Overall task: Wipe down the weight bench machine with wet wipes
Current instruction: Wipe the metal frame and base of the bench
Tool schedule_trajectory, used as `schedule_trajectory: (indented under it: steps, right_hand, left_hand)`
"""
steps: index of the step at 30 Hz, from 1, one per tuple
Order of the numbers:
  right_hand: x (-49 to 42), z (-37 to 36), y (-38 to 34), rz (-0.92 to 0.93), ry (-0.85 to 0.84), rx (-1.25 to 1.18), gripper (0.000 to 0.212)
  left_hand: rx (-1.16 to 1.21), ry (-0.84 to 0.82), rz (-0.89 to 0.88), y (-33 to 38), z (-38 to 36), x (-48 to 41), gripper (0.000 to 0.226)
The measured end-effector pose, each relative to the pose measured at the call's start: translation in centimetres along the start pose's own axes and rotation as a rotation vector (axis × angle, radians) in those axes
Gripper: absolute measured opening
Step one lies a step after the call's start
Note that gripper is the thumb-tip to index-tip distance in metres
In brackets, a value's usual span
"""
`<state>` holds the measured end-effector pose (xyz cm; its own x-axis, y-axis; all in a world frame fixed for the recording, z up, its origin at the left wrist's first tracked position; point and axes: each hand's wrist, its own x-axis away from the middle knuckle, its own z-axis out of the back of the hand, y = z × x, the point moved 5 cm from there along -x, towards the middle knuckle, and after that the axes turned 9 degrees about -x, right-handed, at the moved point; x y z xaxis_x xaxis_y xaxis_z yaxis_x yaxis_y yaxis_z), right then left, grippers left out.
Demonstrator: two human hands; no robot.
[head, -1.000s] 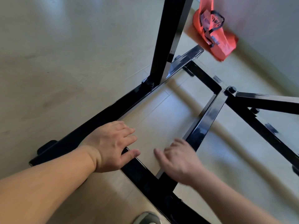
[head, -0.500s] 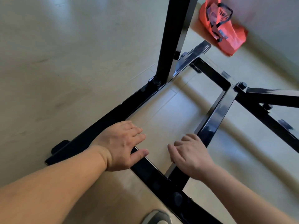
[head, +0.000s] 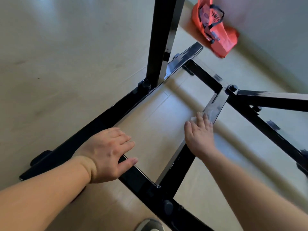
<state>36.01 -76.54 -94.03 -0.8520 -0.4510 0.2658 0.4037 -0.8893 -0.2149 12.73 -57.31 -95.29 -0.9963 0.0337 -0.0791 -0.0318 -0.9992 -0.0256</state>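
Note:
The black steel base frame (head: 106,117) of the weight bench machine lies on the pale floor, with an upright post (head: 164,35) rising at the top centre. My left hand (head: 106,152) rests flat with straight fingers on the left floor bar, near its corner. My right hand (head: 200,134) presses a white wet wipe (head: 196,116) onto the glossy middle bar (head: 215,105); only a corner of the wipe shows past my fingertips. That bar looks wet and streaked ahead of my fingers.
An orange bag with black handles (head: 215,25) lies by the wall at the top right. More black bars (head: 273,100) branch off to the right. The tip of a grey shoe (head: 150,225) shows at the bottom edge.
My right hand has slid forward along the middle bar, away from the near corner, with the wipe under it. My left hand stays on the left bar.

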Motion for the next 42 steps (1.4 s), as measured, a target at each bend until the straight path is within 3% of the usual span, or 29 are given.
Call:
schedule_trajectory:
  steps: [5,8,15,20,24,28,34,40,42]
  right_hand:
    - [4.6,-1.5,-0.5,-0.052,0.281,-0.319,0.038]
    - [5.0,-0.3,0.9,-0.189,0.37,-0.422,0.025]
    - [-0.3,0.4,1.4,-0.268,0.245,-0.498,0.066]
    - [0.6,0.5,0.6,-0.309,0.226,-0.639,0.057]
    - [4.5,-3.6,-0.5,-0.353,0.116,-0.511,0.066]
    - [8.4,-4.8,-2.2,-0.256,0.007,-0.243,0.082]
    - [3.8,-1.3,-0.2,-0.338,0.023,-0.165,0.085]
    - [9.9,-3.9,-3.8,-0.252,-0.116,-0.159,0.091]
    - [10.1,-3.7,-3.1,-0.253,-0.09,-0.123,0.089]
  left_hand:
    - [0.024,-0.02,0.001,-0.1,0.0,-0.3,0.059]
    - [0.039,-0.004,-0.002,-0.1,-0.1,-0.2,0.059]
    - [0.036,0.038,-0.021,-0.1,-0.1,-0.3,0.053]
    - [0.071,0.043,-0.011,-0.2,0.0,-0.2,0.056]
    - [0.08,0.037,-0.01,-0.2,0.1,-0.3,0.057]
    - [0.067,0.011,-0.012,-0.1,0.2,-0.2,0.057]
    - [0.055,-0.004,-0.015,-0.2,0.4,-0.2,0.056]
    - [0.062,-0.002,-0.012,-0.1,0.7,-0.4,0.059]
    - [0.059,-0.007,-0.011,-0.1,0.5,-0.3,0.059]
